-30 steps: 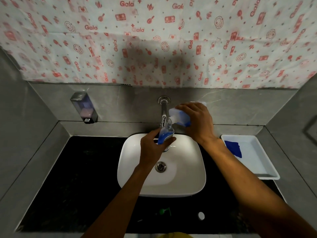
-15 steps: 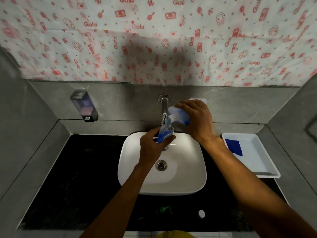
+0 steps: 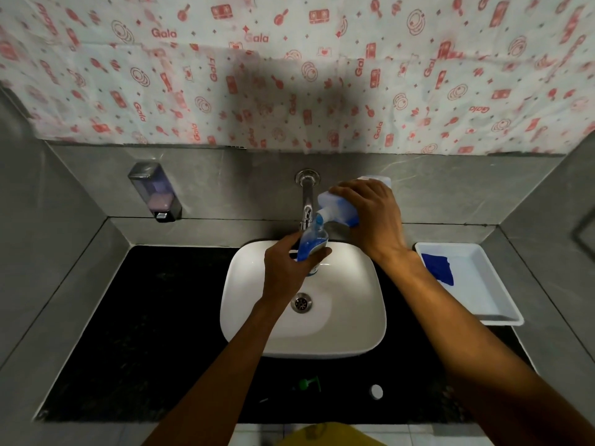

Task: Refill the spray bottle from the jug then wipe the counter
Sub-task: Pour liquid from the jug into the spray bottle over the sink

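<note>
One jug (image 3: 341, 207), one spray bottle (image 3: 311, 244), one cloth (image 3: 438, 268).

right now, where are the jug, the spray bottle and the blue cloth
jug (image 3: 338, 209): head view, on its tilted body beside the fingers
spray bottle (image 3: 311, 244): head view, on the blue-filled body above the thumb
blue cloth (image 3: 438, 267): head view, on the middle of the cloth in the white tray

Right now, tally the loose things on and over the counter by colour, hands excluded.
Blue: 3, spray bottle, jug, cloth
White: 2, tray, cap
Green: 1, spray head
Total: 6
</note>
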A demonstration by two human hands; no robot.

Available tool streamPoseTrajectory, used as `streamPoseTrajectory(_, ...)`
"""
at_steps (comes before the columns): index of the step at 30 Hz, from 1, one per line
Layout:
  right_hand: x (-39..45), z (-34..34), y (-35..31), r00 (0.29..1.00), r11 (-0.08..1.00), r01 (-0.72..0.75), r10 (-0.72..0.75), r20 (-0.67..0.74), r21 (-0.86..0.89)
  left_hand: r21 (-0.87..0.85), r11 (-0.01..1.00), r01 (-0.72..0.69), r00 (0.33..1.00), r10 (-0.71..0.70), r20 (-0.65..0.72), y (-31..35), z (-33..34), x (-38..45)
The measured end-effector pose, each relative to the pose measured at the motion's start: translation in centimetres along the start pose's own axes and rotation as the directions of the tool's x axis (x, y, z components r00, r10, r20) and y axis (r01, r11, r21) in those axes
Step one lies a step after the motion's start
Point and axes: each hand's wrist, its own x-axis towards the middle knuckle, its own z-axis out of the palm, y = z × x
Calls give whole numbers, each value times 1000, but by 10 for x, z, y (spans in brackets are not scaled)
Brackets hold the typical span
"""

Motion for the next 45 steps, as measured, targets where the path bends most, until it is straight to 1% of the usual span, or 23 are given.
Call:
streamPoseTrajectory(22, -6, -1, -5, 999, 999, -29, 28, 22, 36, 22, 1000, -10, 1000, 10, 14, -6, 2, -4)
streamPoseTrajectory(30, -4, -1, -6, 999, 1000, -10, 9, 43, 8, 22, 1000, -12, 1000, 12, 13, -7, 1, -5)
streamPoseTrajectory(45, -1, 5, -3, 1000, 1000, -10, 10, -19, -17, -14, 1000, -6, 1000, 6, 7, -3, -1, -3)
